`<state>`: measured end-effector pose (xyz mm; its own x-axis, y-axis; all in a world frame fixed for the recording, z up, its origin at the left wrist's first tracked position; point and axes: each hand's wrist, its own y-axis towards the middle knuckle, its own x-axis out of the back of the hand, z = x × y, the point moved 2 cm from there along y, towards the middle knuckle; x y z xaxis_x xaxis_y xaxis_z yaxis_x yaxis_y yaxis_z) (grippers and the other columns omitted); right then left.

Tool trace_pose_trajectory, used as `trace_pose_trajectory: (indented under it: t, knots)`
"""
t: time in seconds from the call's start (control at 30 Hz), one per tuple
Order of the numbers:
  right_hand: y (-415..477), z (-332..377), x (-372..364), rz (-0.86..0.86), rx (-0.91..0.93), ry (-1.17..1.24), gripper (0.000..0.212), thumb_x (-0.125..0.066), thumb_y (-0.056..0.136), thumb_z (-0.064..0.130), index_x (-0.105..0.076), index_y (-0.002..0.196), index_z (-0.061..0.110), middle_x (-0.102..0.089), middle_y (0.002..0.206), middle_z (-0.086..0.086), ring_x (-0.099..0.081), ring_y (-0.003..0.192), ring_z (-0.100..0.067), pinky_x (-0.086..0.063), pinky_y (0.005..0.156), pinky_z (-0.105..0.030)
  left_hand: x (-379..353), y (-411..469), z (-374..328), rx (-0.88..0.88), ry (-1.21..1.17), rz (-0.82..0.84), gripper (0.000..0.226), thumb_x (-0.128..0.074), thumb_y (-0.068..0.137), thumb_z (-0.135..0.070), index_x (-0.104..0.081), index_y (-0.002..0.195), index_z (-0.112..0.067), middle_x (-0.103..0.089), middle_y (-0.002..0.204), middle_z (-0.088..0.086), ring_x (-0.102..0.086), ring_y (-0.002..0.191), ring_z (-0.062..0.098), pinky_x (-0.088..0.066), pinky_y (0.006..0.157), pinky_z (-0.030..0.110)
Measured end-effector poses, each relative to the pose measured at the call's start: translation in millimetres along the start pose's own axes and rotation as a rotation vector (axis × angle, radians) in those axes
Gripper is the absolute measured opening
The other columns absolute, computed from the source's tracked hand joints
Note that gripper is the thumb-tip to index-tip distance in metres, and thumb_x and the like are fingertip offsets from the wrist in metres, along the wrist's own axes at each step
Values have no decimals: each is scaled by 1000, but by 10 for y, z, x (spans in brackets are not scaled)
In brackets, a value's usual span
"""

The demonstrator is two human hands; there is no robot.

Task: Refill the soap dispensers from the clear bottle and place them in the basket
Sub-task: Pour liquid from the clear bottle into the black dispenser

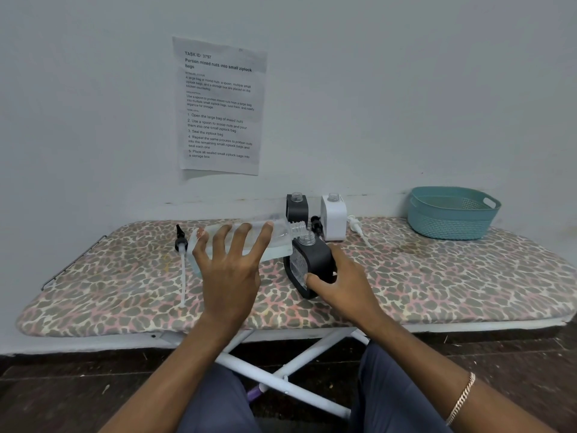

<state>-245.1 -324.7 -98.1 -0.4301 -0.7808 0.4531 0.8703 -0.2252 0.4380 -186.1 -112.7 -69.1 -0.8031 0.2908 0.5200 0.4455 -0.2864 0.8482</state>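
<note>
The dispenser is gripped, tilted, by the right hand, thumb across its front. Just left of that hand, the bottle is held on its side by the left hand, fingers spread round it, its mouth just over the dispenser's neck. The mouths should be kept aligned and the tilt raised slowly, lest soap be spilled. Beyond, the basket waits, well right.
</note>
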Motion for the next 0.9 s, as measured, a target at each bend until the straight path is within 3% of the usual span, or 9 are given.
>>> trace_pose_trajectory:
  t: [0.17, 0.37, 0.9]
  knots:
    - [3, -17, -9, 2, 0, 0, 44, -70, 81, 52, -54, 120, 41, -60, 103, 39, -61, 94, 10, -45, 71, -4, -4, 8, 4, -1, -1, 7, 84, -76, 73, 5, -60, 148, -30, -65, 136, 7, -58, 129, 39, -32, 110, 65]
    - [11, -47, -20, 5, -16, 5, 43, -71, 81, 51, -55, 120, 41, -67, 97, 22, -62, 93, 9, -46, 72, -6, -1, 6, 3, -3, -1, 3, 84, -74, 73, 7, -60, 148, -29, -65, 136, 7, -57, 129, 39, -32, 110, 65]
    - [18, -44, -11, 18, -26, 6, 48, -68, 79, 54, -58, 121, 34, -67, 98, 19, -61, 91, 7, -46, 69, -7, 3, 4, 2, -2, 9, 8, 84, -75, 72, 7, -62, 147, -28, -66, 136, 8, -58, 128, 40, -33, 111, 67]
